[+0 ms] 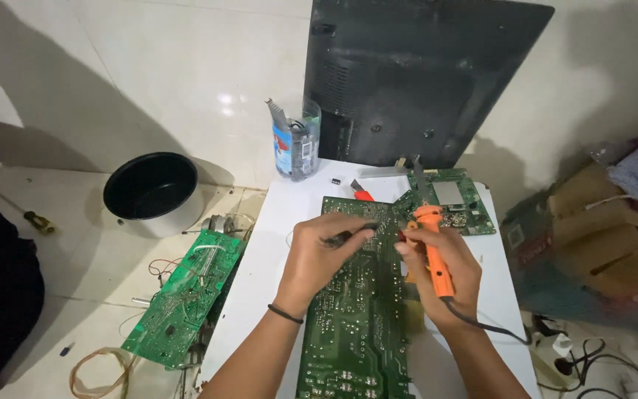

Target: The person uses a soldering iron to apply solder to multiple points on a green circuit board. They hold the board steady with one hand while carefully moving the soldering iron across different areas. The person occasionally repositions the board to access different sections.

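The right hand (437,270) is wrapped around an orange soldering iron (434,247), fingers closed on its handle, with the tip pointing up and away toward the far end of the large green board (356,310). The iron's dark cord (492,329) trails off the wrist toward the right. The left hand (319,255) pinches a thin dark tool (348,236), possibly tweezers or a probe, between thumb and fingers; its end rests on the board close to the iron's tip. A dark band sits on the left wrist.

The board lies solder side up along the middle of the white surface (275,244), running from the near edge toward the far one. Both hands meet over its upper part, so the work looks to be in mid-course on one spot there. Whether a joint has been melted or a part lifted I cannot tell; the rest of the board shows no sign of being touched.

Just beyond the hands lie a smaller board (455,199) with a metal shield and a red-handled tool (361,192). Behind these a dark screen back panel (415,74) leans on the wall, with a clear cup (297,148) of tools to its left. On the floor to the left lie another green board (186,295) with loose wires, a black pot (151,188) and a screwdriver (38,220). Cardboard boxes (592,236) stand to the right.
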